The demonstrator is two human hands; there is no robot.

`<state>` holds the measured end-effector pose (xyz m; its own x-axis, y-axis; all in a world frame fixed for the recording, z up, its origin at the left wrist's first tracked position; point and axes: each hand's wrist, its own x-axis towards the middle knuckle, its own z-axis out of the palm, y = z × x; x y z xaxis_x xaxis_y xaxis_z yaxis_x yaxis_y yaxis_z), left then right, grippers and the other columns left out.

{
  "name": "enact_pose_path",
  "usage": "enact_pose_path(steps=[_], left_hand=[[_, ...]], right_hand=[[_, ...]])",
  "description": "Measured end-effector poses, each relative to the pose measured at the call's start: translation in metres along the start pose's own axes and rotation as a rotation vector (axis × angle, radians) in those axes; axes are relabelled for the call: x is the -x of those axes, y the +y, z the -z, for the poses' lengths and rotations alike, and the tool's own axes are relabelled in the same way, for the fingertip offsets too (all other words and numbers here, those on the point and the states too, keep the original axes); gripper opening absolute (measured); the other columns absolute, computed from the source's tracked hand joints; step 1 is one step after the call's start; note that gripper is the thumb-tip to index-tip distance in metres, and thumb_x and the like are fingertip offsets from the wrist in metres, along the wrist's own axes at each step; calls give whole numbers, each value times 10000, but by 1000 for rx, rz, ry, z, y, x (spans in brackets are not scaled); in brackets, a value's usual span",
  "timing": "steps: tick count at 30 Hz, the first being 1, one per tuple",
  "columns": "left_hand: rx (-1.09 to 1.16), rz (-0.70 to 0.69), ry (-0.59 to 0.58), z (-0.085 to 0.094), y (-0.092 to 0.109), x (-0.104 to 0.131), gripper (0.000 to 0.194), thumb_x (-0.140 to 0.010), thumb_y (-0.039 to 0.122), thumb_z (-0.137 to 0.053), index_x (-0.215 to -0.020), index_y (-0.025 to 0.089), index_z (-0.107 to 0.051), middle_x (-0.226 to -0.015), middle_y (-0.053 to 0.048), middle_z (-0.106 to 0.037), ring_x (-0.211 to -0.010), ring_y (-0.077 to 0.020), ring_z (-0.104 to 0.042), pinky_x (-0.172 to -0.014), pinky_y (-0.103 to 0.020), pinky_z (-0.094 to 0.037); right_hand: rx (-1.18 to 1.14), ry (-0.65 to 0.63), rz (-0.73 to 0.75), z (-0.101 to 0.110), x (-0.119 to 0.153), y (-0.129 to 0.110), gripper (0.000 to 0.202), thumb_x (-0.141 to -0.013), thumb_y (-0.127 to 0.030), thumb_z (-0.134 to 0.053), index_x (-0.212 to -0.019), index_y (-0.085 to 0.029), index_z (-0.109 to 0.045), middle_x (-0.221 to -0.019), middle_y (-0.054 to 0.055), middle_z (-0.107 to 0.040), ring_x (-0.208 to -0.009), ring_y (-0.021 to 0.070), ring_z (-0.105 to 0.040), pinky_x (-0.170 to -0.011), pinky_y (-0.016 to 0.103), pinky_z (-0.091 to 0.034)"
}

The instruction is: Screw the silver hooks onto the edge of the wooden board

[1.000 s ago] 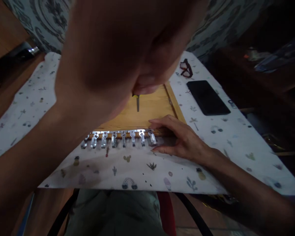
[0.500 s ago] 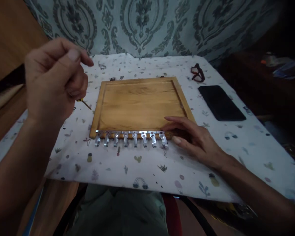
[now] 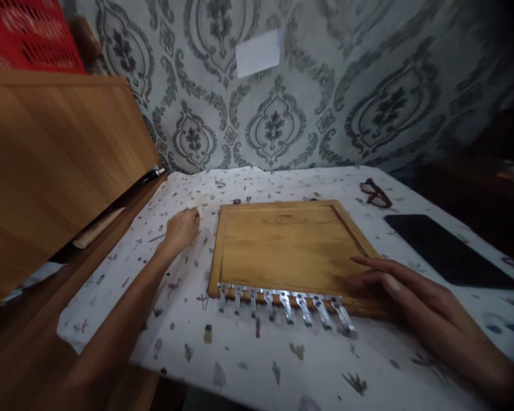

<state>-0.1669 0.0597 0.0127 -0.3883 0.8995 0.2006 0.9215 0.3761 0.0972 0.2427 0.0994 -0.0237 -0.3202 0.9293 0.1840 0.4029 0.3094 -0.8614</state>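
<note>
A wooden board with a raised rim point(image 3: 282, 245) lies on the patterned white cloth. Along its near edge runs a metal strip with several hooks point(image 3: 286, 305). My right hand point(image 3: 415, 291) rests at the board's near right corner, fingers apart and holding nothing. To the left of the board, my left hand point(image 3: 183, 227) is down at the cloth with its fingers closed; what they hold, if anything, is hidden. A thin metal shaft point(image 3: 157, 237) shows on the cloth beside that hand.
Dark-red glasses point(image 3: 376, 193) and a black flat phone-like object point(image 3: 449, 250) lie on the right. A wooden cabinet point(image 3: 64, 154) stands at the left, with a red basket point(image 3: 34, 34) on top. Patterned wall covering rises behind the table.
My left hand has moved away from me, down to the cloth left of the board. The view has tilted up and turned left. My right hand remains by the board's corner.
</note>
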Motion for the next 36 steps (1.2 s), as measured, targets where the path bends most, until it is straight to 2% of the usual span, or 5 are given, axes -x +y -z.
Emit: enact_pose_path(steps=[4, 9, 14, 23, 36], left_hand=[[-64, -3, -33, -19, 0, -12, 341, -956, 379, -606, -1218, 161, -611, -1227, -95, -636, -1075, -210, -643, -926, -427, -571], [-101, -40, -5, -35, 3, -8, 348, -959, 380, -599, -1235, 166, -604, -1275, -104, -615, -1124, -223, -624, -957, -447, -558], [-94, -156, 10, -32, 11, 3, 329, -962, 377, -595, -1215, 168, -615, -1266, -101, -622, -1130, -222, -622, -969, -449, -552], [-44, -406, -9, -32, 45, 12, 313, -968, 372, -586, -1205, 171, -620, -1241, -97, -635, -1099, -208, -634, -954, -432, -561], [-93, -1089, -208, -43, 105, -4, 333, -962, 385, -597, -1202, 156, -614, -1180, -89, -651, -1013, -191, -656, -886, -402, -584]], right_hand=[[-75, 33, 6, 2, -3, -4, 383, -784, -707, -574, -693, -373, -735, -840, 125, -761, -890, 371, -747, -906, 546, -593], [-387, 34, 13, 4, -6, 9, 251, -806, -557, -656, -905, -367, -786, -659, 107, -716, -677, 317, -724, -658, 435, -627], [-572, -88, 36, 12, -10, 14, 252, -898, -473, -606, -939, -316, -799, -660, 88, -729, -600, 243, -694, -574, 348, -583], [-622, 76, -49, 31, -19, 31, 362, -880, -554, -531, -924, -252, -725, -648, 23, -704, -594, 212, -649, -584, 361, -539], [-623, 190, -246, 25, -22, 29, 374, -785, -593, -631, -858, -238, -725, -649, 37, -679, -597, 185, -583, -557, 312, -451]])
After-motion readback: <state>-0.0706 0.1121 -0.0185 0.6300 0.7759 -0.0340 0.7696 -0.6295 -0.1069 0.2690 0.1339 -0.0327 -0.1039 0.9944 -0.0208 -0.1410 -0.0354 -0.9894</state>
